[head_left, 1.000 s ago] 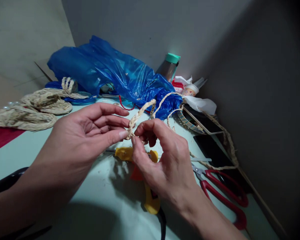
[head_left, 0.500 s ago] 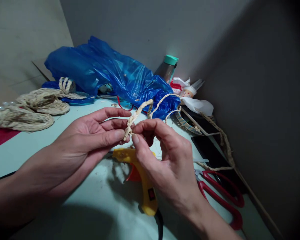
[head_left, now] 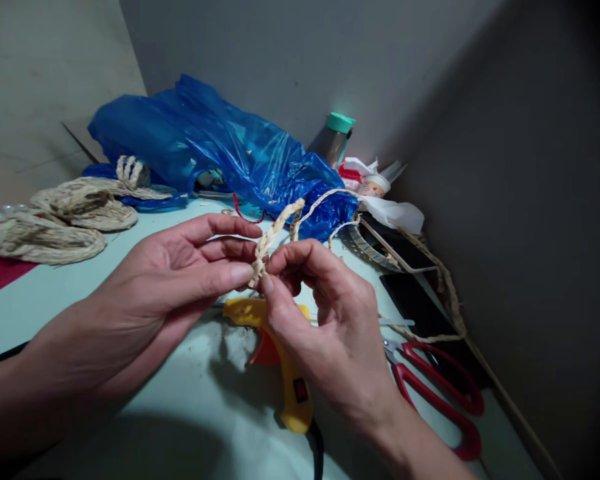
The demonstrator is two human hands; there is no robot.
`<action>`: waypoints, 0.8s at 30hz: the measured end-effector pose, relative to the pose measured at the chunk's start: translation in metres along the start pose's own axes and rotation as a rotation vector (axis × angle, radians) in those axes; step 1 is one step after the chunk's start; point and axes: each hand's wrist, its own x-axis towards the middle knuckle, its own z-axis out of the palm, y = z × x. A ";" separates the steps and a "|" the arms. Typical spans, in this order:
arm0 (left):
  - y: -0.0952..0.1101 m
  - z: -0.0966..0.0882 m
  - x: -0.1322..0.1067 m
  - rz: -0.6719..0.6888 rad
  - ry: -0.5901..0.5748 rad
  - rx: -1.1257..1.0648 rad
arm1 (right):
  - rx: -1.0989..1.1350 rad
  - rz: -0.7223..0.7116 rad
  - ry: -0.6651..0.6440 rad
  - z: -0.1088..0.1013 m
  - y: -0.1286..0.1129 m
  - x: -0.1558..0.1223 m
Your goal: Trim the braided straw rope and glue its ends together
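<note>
Between both hands is the end of a pale braided straw cord (head_left: 276,229), which loops up and trails away behind. My left hand (head_left: 180,270) pinches its end between thumb and fingers, the other fingers stretched loosely behind it. From the other side, my right hand (head_left: 325,307) presses thumb and index finger together against the same end. Below the hands lies a yellow glue gun (head_left: 293,373) with an orange trigger (head_left: 266,350), partly hidden by my right hand. Red-handled scissors (head_left: 443,393) rest to the right of my right wrist.
A crumpled blue plastic bag (head_left: 205,143) covers the back of the table. Woven straw slippers (head_left: 40,240) lie at the left. Toward the right back stand a bottle with a teal lid (head_left: 340,123) and a paper cup (head_left: 374,187). A black phone-like slab (head_left: 415,307) lies at the right.
Both hands stay on the cord's end. My right thumb and index finger have shifted slightly, and the view has moved a little.
</note>
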 end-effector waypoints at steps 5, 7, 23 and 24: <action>0.000 -0.001 -0.002 0.056 -0.031 0.070 | 0.006 -0.008 0.004 0.001 0.001 -0.001; 0.000 -0.002 -0.002 0.073 -0.043 0.095 | -0.016 -0.038 0.006 0.002 0.002 -0.002; -0.004 -0.003 -0.002 0.182 -0.077 0.275 | -0.261 -0.341 0.013 0.000 0.006 -0.003; -0.003 -0.002 -0.002 0.186 -0.077 0.278 | -0.258 -0.342 0.015 0.000 0.006 -0.003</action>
